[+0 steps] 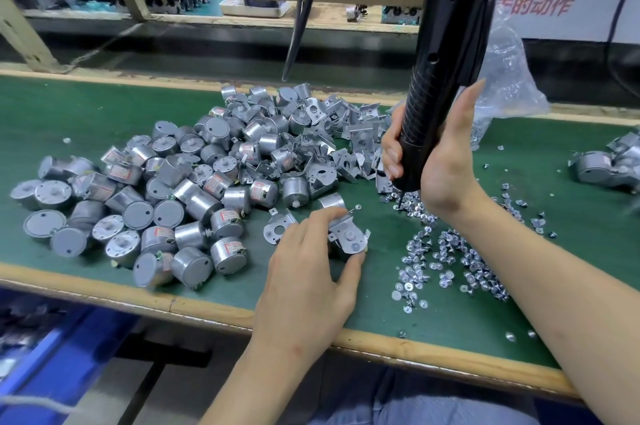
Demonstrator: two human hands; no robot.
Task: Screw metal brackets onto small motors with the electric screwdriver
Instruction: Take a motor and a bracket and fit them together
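My left hand [308,272] grips a small motor with a metal bracket on top [348,238], held on the green mat [450,313] between thumb and fingers. One screw head shows on the bracket's face. My right hand [440,161] holds the black electric screwdriver [446,53] upright, its tip down in the scattered screws [446,258] to the right of the motor. A loose bracket [277,227] lies just left of my left hand.
A big heap of small motors [156,196] covers the mat's left and middle. A pile of metal brackets [343,133] lies behind. Finished motors [609,164] sit at the right edge. A clear plastic bag [505,78] stands behind the screwdriver. A black cable [298,26] hangs down.
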